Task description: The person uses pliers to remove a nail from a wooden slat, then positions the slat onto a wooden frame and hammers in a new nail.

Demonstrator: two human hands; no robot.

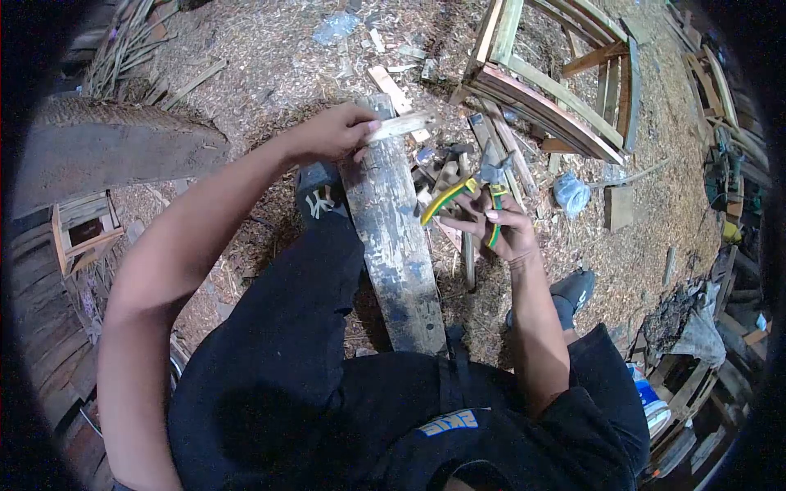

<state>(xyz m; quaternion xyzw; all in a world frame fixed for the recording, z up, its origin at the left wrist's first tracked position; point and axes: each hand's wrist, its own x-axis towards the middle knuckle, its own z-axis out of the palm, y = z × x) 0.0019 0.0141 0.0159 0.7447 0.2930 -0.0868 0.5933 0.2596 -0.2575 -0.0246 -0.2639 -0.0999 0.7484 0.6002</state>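
Observation:
My left hand (348, 132) pinches one end of a short pale wood strip (403, 126), which lies crosswise over the far part of a worn plank (383, 213). The plank runs lengthwise between my legs, its paint flaked and dark in patches. To the right of it, my right hand (501, 227) grips a pair of pliers (491, 173) with yellow-and-green handles. The handles are spread apart and the metal head points away from me, a short way from the strip's free end. Wood offcuts (446, 176) lie in a heap under the pliers.
A curved wooden frame (557, 94) stands at the upper right. A thick timber slab (106, 151) juts in from the left, above a small wooden box frame (88, 229). Crumpled clear plastic (571, 195) and wood shavings cover parts of the ground. Scrap wood lines the right edge.

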